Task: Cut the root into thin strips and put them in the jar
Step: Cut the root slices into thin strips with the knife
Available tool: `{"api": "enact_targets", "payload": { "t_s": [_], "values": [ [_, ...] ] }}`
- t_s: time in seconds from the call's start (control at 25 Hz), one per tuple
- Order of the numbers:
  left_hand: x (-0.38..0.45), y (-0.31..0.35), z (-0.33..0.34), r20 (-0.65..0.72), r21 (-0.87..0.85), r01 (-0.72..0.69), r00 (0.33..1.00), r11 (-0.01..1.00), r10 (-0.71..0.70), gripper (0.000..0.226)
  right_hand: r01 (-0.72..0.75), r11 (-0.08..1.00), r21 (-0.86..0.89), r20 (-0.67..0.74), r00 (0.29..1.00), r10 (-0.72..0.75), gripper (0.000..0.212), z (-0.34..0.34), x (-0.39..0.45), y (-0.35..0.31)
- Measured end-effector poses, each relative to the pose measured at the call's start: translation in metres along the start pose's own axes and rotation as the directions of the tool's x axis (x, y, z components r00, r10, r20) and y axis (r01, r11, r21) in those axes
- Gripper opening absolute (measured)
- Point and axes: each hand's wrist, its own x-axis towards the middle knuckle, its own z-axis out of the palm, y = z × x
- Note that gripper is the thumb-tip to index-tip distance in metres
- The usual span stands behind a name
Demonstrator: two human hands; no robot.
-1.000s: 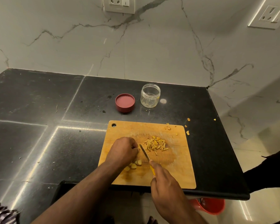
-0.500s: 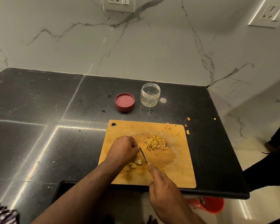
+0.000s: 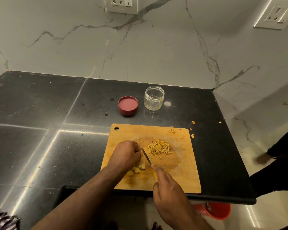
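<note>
A wooden cutting board (image 3: 181, 171) is laid on a black stone countertop (image 3: 40, 130), near its front right corner. The left hand (image 3: 125, 155) is curled, knuckles up, over the root on the board; the piece under the fingers is hidden, so its shape cannot be told. The right hand (image 3: 169, 186) is closed around the yellow handle of a small knife (image 3: 146, 156), with the forefinger laid along the top. The blade is angled away toward the left hand's fingertips and is set just beside them. A few thick root slices (image 3: 139, 168) are seen just beneath the left wrist. A small heap of thin yellow strips (image 3: 160, 148) is gathered on the board to the right of the blade. Beyond the board, an open clear jar (image 3: 154, 100) is stood upright, and its red lid (image 3: 128, 105) is placed just to its left. Small scraps (image 3: 192, 136) are scattered by the board's far right corner.
</note>
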Motion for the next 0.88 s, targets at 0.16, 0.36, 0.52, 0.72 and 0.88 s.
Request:
{"api": "enact_targets", "payload": {
  "t_s": [0.16,0.36,0.52,0.72,0.88],
  "values": [
    [0.002,-0.001,0.000,0.009,-0.004,0.004,1.000,1.000,-0.004,0.012,0.007,1.000,-0.003,0.032,0.999,-0.007,0.050,0.000,0.007,-0.001],
    [0.003,0.000,0.001,0.008,-0.016,0.019,1.000,1.000,-0.019,0.010,-0.006,1.000,-0.019,0.051,0.999,0.007,0.051,0.002,0.005,0.001],
    [0.003,-0.002,-0.001,0.026,-0.025,0.024,0.999,0.999,-0.024,0.004,-0.033,0.999,-0.013,0.004,0.999,0.033,0.051,-0.002,-0.010,0.007],
    [0.001,-0.002,-0.002,0.032,-0.002,0.000,0.999,1.000,0.000,0.007,-0.018,1.000,0.024,-0.028,0.999,0.019,0.050,-0.004,-0.005,0.007],
    [0.000,-0.001,-0.001,0.018,0.000,0.012,1.000,1.000,-0.012,0.012,0.005,1.000,0.022,-0.002,1.000,-0.005,0.050,0.000,0.001,0.000]
  ]
}}
